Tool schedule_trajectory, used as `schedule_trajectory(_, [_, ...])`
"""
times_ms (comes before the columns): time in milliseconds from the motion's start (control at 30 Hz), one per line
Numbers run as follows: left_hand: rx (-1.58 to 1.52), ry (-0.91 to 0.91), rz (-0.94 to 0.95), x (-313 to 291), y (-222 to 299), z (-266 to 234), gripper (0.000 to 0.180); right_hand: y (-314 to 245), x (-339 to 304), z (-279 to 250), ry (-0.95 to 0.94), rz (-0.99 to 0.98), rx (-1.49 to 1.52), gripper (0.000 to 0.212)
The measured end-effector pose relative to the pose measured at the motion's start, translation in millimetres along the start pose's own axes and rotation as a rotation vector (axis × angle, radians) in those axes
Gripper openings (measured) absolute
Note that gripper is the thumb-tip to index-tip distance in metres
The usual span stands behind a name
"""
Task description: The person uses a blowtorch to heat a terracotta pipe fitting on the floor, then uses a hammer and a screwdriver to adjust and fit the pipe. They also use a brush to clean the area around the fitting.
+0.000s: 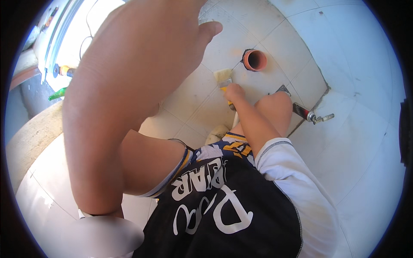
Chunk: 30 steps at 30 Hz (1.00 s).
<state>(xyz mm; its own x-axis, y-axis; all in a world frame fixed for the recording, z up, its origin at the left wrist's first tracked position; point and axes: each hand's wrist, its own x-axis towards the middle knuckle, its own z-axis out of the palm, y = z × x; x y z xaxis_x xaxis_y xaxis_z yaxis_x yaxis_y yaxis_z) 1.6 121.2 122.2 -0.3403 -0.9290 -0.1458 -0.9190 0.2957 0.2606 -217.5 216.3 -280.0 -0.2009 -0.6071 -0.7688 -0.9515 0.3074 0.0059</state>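
Observation:
My right hand (235, 91) is closed round a flat paintbrush (224, 81) with pale bristles, a metal band and a yellow handle, held over the floor tiles in front of my knees. Just beyond it, to the right, an orange pipe (256, 60) stands up through the floor with its round mouth open. My left arm is raised close to the camera and fills the upper left. Of my left hand (183, 32), the back and the thumb show; its other fingers run out of the picture at the top or are hidden.
A black-and-red gas canister with a torch head (306, 112) lies by my right knee, near the wall. Beside the knee, a dark flat piece (282, 89) is partly hidden. A green bottle (57, 94) is at the left, near a rounded pale ledge (34, 129).

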Motion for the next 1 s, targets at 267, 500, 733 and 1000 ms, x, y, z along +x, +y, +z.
schedule_trajectory(267, [0.032, 0.008, 0.079, -13, -6, 0, 0.046, 7, -10, -2, -0.041, 0.06, -0.036, 0.03])
schedule_trajectory(500, [0.031, 0.006, 0.101, -18, -17, 7, 0.048, 12, -4, 8, 0.074, -0.039, 0.111, 0.038])
schedule_trajectory(733, [0.024, -0.002, 0.106, -17, -21, 11, 0.05, 37, 8, -87, 0.376, -0.528, 0.19, 0.042])
schedule_trajectory(1000, [0.007, -0.091, 0.044, 5, -18, 16, 0.052, 185, -32, -168, 0.473, -0.092, 0.617, 0.047])
